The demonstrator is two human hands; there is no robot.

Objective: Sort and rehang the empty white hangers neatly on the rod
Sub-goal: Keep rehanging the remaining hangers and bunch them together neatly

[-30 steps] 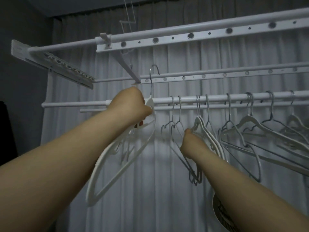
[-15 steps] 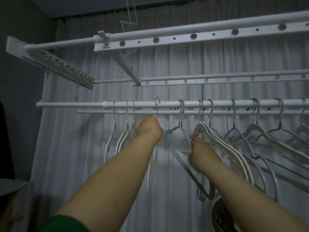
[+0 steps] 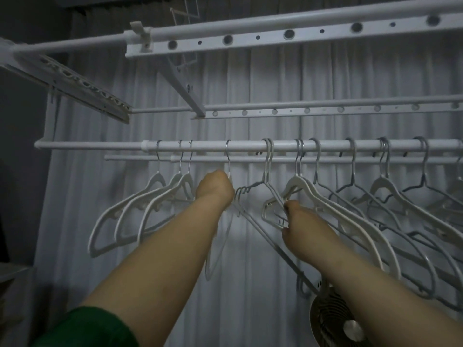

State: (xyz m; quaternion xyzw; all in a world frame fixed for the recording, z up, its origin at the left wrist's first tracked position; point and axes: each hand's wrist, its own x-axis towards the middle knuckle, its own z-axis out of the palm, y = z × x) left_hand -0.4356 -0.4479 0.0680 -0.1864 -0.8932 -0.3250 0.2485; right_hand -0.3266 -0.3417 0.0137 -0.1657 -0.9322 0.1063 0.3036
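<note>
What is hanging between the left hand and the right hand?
In the head view, two grey wire hangers hang from the rod between the left hand, which holds a white hanger, and the right hand, which grips them.

A white rod (image 3: 250,146) runs across the middle of the frame, hung with hangers against a pale curtain (image 3: 250,78). Left of centre, three white hangers (image 3: 140,204) hang close together by their metal hooks. Just to their right, the left hand (image 3: 215,190) grips the neck of a fourth white hanger (image 3: 228,161), which is hooked on the rod and turned edge-on. Right of centre, the right hand (image 3: 297,221) pinches thin grey wire hangers (image 3: 268,166) that hang from the same rod. Further hangers (image 3: 390,194), white and grey, crowd the right side. A green sleeve (image 3: 85,329) shows at lower left and a round fan (image 3: 333,319) at bottom right.
</note>
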